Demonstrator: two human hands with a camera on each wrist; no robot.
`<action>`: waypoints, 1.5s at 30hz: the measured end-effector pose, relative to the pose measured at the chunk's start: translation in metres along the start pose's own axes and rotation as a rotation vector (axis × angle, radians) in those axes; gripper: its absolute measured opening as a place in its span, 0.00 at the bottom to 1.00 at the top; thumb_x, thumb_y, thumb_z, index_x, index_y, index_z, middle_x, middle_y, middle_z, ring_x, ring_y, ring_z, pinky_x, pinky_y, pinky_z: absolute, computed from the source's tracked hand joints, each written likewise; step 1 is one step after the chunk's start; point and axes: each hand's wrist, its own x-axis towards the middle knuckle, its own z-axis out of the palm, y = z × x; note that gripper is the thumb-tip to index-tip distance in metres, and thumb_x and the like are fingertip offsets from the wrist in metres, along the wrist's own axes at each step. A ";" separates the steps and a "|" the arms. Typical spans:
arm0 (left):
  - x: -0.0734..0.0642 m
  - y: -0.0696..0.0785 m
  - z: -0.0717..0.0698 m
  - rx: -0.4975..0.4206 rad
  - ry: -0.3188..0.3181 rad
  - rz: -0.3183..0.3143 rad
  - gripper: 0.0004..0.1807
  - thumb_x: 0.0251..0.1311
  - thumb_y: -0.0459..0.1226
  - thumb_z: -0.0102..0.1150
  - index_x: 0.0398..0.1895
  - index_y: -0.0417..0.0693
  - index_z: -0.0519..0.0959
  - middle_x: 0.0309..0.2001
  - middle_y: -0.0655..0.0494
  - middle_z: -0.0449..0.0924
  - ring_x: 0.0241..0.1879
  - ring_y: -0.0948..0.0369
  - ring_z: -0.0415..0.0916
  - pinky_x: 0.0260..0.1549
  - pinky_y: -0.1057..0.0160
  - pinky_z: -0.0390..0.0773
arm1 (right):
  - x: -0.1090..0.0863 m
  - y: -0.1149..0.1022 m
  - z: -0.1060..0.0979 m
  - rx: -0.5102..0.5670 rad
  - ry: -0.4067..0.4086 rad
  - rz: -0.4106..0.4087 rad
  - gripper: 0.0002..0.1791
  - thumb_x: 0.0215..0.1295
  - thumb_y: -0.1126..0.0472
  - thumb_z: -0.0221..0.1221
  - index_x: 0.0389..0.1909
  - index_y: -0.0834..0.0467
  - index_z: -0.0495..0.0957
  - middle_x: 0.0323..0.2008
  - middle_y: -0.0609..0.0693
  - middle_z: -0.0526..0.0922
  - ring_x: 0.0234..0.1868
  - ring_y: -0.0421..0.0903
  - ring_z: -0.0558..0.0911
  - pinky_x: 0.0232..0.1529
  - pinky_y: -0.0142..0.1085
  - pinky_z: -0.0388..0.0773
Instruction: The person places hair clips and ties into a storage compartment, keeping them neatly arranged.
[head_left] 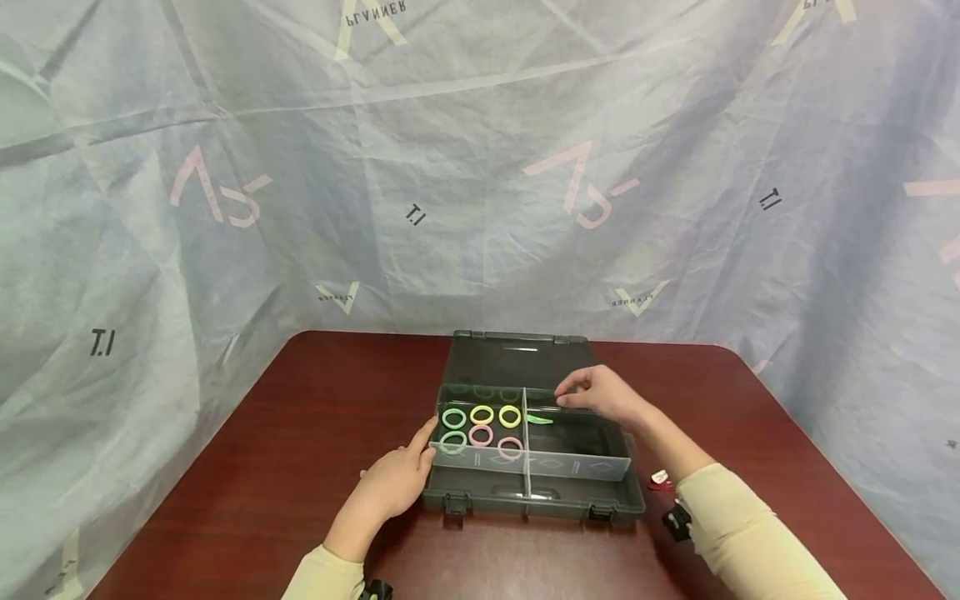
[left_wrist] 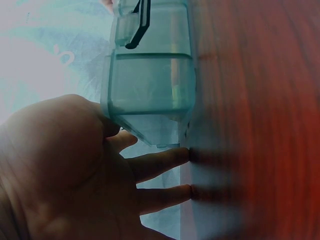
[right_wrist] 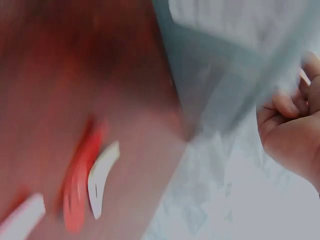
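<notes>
A dark translucent plastic case (head_left: 543, 508) lies unfolded on the table, its inside split by clear dividers. Its back left compartment has several small hair ties, among them a yellow hair tie (head_left: 482, 415), a green hair tie (head_left: 453, 418) and a pink hair tie (head_left: 481, 435). Beside the divider, in the back right compartment, lies a green hair clip (head_left: 538, 420). My left hand (head_left: 399, 477) rests against the case's left side with extended fingers, some touching the table in the left wrist view. Over the right compartment, my right hand (head_left: 603, 394) hovers, fingers loosely bent, nothing visible between them.
Right of the case, a red clip (right_wrist: 77, 192) and a white clip (right_wrist: 103, 180) lie on the reddish-brown table (head_left: 247, 500). The case's lid (head_left: 517, 358) lies back toward the far edge. A grey printed cloth (head_left: 465, 167) hangs around the table.
</notes>
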 end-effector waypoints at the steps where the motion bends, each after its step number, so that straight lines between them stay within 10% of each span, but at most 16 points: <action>1: 0.000 0.000 0.000 -0.001 -0.001 0.001 0.29 0.81 0.45 0.42 0.81 0.59 0.54 0.55 0.38 0.82 0.63 0.38 0.72 0.46 0.17 0.62 | -0.002 0.001 -0.008 -0.016 0.005 -0.008 0.07 0.64 0.59 0.70 0.40 0.57 0.88 0.19 0.44 0.67 0.21 0.41 0.62 0.26 0.35 0.65; 14: -0.001 0.001 -0.004 -0.003 -0.011 0.000 0.29 0.81 0.44 0.42 0.81 0.57 0.55 0.53 0.38 0.83 0.62 0.37 0.73 0.46 0.17 0.62 | -0.054 0.052 -0.079 0.005 -0.043 0.136 0.14 0.65 0.56 0.69 0.46 0.60 0.86 0.33 0.54 0.86 0.14 0.36 0.61 0.16 0.33 0.64; 26: 0.000 0.002 -0.003 -0.004 -0.025 -0.005 0.29 0.81 0.45 0.41 0.81 0.58 0.53 0.53 0.39 0.83 0.64 0.38 0.72 0.47 0.17 0.62 | -0.097 0.103 -0.101 0.012 -0.206 0.185 0.15 0.62 0.64 0.70 0.47 0.66 0.83 0.20 0.45 0.68 0.14 0.36 0.58 0.15 0.29 0.58; 45: 0.001 -0.002 -0.001 0.002 -0.014 0.004 0.29 0.81 0.44 0.40 0.81 0.58 0.53 0.54 0.38 0.82 0.64 0.38 0.71 0.46 0.17 0.61 | -0.122 0.133 -0.105 0.179 -0.321 0.224 0.18 0.56 0.69 0.70 0.46 0.69 0.78 0.20 0.44 0.74 0.13 0.35 0.60 0.14 0.26 0.56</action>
